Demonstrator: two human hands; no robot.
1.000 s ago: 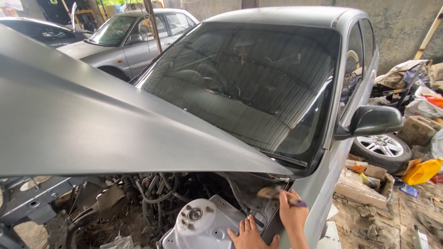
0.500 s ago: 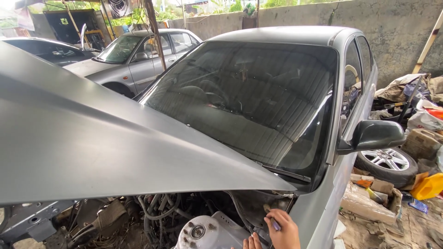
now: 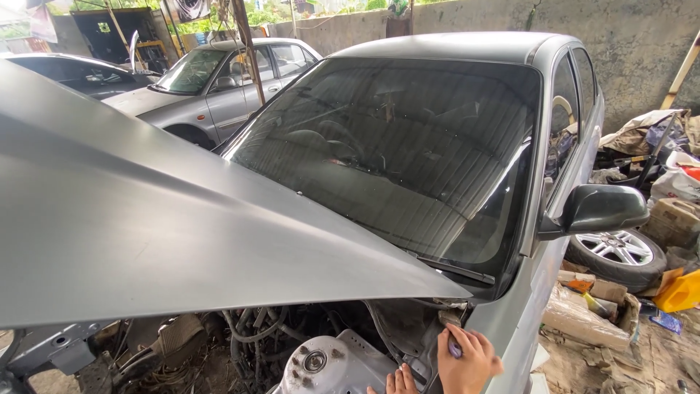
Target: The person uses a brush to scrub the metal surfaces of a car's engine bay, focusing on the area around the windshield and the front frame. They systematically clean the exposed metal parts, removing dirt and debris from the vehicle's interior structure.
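Gripping small dark tool [image 3: 454, 349], right hand [image 3: 467, 363] fingers curled shut; left hand [image 3: 397, 381] fingers flat on strut tower [image 3: 328, 365].

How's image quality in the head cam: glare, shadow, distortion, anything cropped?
Head view: daylight, sharp overall; the windshield mirrors a ribbed roof, veiling the cabin; the raised hood carries a soft sheen and shades the engine bay; wide-angle bend shows at the edges; the right hand and left hand are cropped by the bottom edge, on a pale strut tower.
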